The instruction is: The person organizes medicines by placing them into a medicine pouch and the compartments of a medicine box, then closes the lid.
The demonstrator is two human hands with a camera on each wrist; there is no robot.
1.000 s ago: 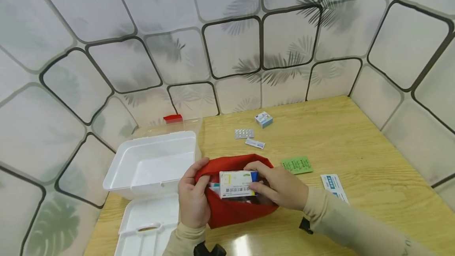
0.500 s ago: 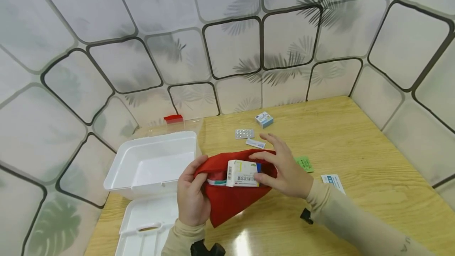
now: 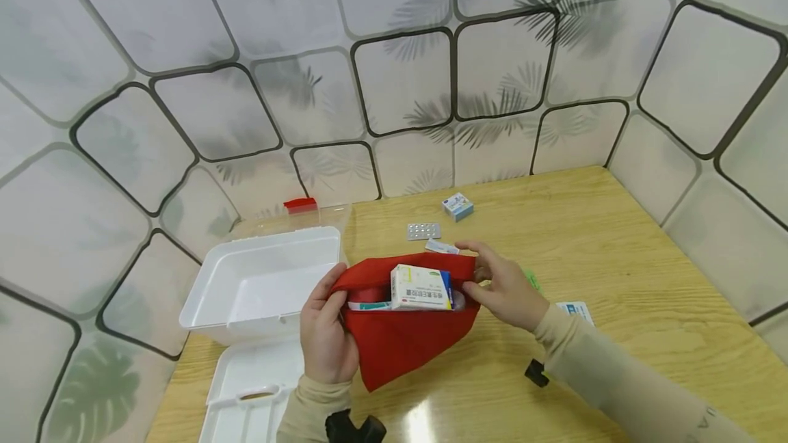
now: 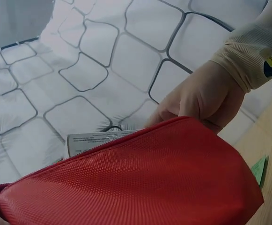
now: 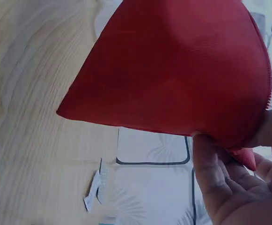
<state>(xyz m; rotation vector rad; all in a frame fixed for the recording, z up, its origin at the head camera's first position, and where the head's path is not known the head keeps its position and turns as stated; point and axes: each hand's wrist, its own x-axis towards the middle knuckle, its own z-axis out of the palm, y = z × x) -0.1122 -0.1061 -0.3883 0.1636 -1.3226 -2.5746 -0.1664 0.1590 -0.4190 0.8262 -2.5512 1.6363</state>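
Observation:
A red zip pouch (image 3: 418,344) is held up over the table with its mouth spread. My left hand (image 3: 329,340) grips its left end, thumb at the opening. At the right end, my right hand (image 3: 507,292) pinches the pouch's edge; the right wrist view shows its fingers (image 5: 210,173) curled at the corner. A white medicine box (image 3: 421,287) with a blue end sits in the mouth, its lower part hidden inside. Left of it a white-and-teal item (image 3: 371,306) pokes out. In the left wrist view the box's edge (image 4: 96,139) rises above the zip.
A white plastic bin (image 3: 261,292) stands at left, with a white lidded tray (image 3: 246,374) before it. Behind the pouch lie a blister pack (image 3: 423,231), a small white packet (image 3: 440,246) and a blue-white box (image 3: 457,206). A blue-and-white packet (image 3: 576,310) lies right.
My right hand has let go of the medicine box and taken the pouch's right edge. The box has settled in the mouth, which is pulled wider and straighter.

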